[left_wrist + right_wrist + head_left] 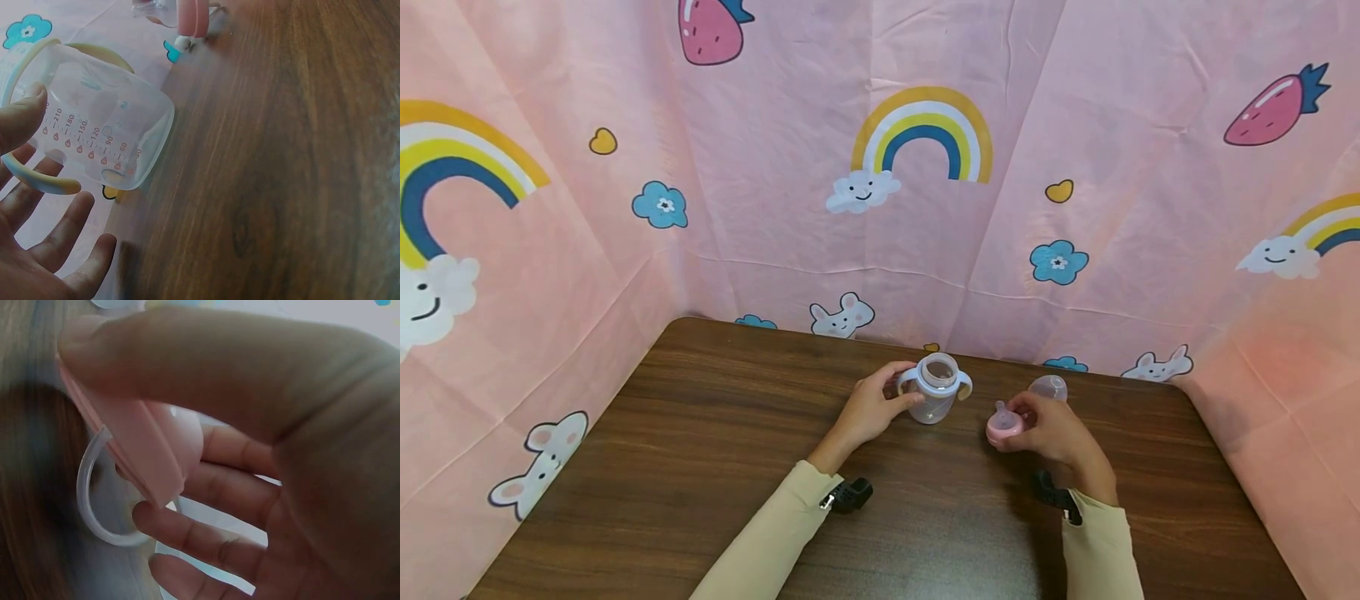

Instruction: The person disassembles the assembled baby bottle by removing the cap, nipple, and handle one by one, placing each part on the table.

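Note:
A clear baby bottle (934, 408) with two handles and an open mouth is held upright by my left hand (877, 403). The thumb lies on the bottle's side, and the fingers pass around one handle (44, 181). Red measuring marks run along its wall in the left wrist view. To its right, my right hand (1051, 427) pinches a pink bottle collar (1004, 424) with a clear nipple on top. A curved translucent tube (84, 481) hangs from the collar's underside in the right wrist view.
A clear dome cover (1049, 387) stands just behind the right hand, partly hidden by it. The brown wooden table (715, 467) ends at a pink patterned cloth (775, 208) behind and on both sides. Each wrist wears a black strap device (853, 496).

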Demonstrator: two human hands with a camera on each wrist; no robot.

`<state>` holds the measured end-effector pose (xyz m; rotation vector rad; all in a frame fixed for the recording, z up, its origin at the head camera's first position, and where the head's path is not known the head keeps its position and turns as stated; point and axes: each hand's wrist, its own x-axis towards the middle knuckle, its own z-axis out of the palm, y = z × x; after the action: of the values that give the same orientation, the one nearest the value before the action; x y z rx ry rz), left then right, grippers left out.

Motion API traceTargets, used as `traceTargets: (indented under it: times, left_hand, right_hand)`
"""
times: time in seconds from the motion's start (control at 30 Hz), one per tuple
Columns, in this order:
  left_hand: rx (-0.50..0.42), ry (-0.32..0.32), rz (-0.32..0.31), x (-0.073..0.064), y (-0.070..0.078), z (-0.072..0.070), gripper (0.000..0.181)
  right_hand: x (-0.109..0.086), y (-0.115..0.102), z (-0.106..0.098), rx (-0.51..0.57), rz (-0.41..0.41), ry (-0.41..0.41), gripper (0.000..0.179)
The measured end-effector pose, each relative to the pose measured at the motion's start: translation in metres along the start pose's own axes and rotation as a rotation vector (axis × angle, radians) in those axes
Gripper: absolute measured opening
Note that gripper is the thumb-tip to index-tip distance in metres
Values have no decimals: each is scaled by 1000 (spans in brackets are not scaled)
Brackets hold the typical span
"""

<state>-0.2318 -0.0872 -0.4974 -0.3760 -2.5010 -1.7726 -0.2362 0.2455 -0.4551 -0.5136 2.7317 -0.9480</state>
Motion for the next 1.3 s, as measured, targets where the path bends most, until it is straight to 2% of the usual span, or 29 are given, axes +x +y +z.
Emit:
traceTargets:
  times: [0.2,0.4,0.47,0.63,0.7,0.77,0.87,0.97,1.07,1.3]
  left_hand:
    - [3,-6,18,0,-1,0,51]
    - [-3,-2,1,0,-1,0,51]
    - [-4,2,-3,0,-1,0,51]
    - [1,7,1,1,-2,0,51]
    - [3,4,4,1,-2,0,52]
    - [6,1,6,0,-2,0,52]
    - [7,-3,4,0,-2,0,53]
    - [7,-2,7,0,-2,0,51]
    - [-2,0,7,0,-1,0,50]
    - [-11,0,2,-1,0,-1,50]
  right_hand:
    - [2,-4,4,23,-11,-35,58]
    - [5,-3,7,27,-31,-70,58]
    - [8,3,9,37,-63,-71,60]
    - [26,51,24,31,-227,-42,61]
    - [27,55,26,31,-235,-47,61]
    - [26,49,26,24,-212,-51,61]
    - [16,19,17,16,-132,-65,62]
    - [10,0,13,6,-78,-75,62]
    - [7,-9,12,-6,-44,-82,60]
    - [6,-11,10,-4,-38,-105,61]
